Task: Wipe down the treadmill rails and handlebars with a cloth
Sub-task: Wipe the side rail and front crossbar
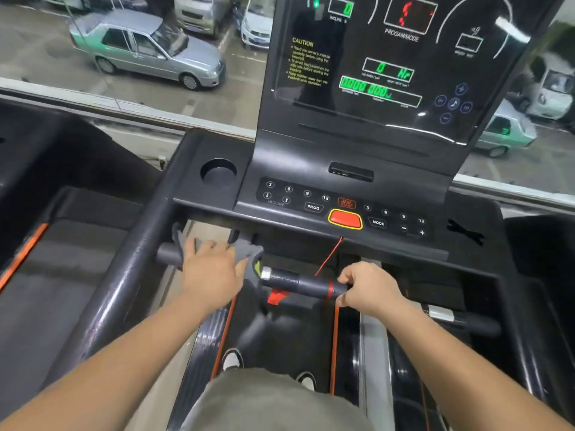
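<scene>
A dark front handlebar point(298, 283) runs across below the treadmill console. My left hand point(211, 269) presses a grey cloth point(247, 248) around the handlebar's left part; the cloth wraps the bar and a fold hangs by a yellow-green patch. My right hand point(368, 289) grips the same bar further right, beside a red ring on it. The bar's left stub point(168, 255) pokes out past the cloth. A long black side rail point(124, 290) slopes down on the left. Another short grip point(460, 320) with a silver band lies at the right.
The console point(342, 197) has button rows, a red stop key point(345, 219) with a red cord hanging from it, and a cup holder point(217, 174). A lit display panel point(389, 66) rises behind. Neighbouring treadmills flank both sides. My shoes point(231, 359) stand on the belt.
</scene>
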The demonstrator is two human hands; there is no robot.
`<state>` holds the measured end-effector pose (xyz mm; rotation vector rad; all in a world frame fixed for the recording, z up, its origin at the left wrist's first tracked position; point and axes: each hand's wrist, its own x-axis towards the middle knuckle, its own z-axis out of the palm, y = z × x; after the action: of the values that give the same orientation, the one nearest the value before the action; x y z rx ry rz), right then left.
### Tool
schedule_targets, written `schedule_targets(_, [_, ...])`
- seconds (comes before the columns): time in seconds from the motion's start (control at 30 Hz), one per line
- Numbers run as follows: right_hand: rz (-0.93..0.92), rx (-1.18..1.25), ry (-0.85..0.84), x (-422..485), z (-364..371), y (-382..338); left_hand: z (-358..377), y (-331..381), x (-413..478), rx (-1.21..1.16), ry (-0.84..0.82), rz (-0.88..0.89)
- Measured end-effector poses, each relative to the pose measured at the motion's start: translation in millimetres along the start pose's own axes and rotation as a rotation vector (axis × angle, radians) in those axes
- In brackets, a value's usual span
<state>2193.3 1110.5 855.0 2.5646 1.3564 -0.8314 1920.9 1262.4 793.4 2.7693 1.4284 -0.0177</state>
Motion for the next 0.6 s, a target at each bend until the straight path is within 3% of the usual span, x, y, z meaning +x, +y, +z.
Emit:
schedule_targets(0.17, [0.074,0.021,0.007,0,1,-2,0,124,-16,-0.128,-0.058,0.229])
schedule_targets(0.33, [0.125,0.028,-0.019,3,0,-7,4,82,-6,-0.109,0.018,0.431])
schedule_targets(0.5, [0.166,0.044,-0.057,8,-3,-9,7,-23,7,-0.047,-0.077,0.143])
schedule_targets(0.6, [0.168,0.063,-0.03,5,0,-8,4,-34,7,-0.049,-0.102,-0.001])
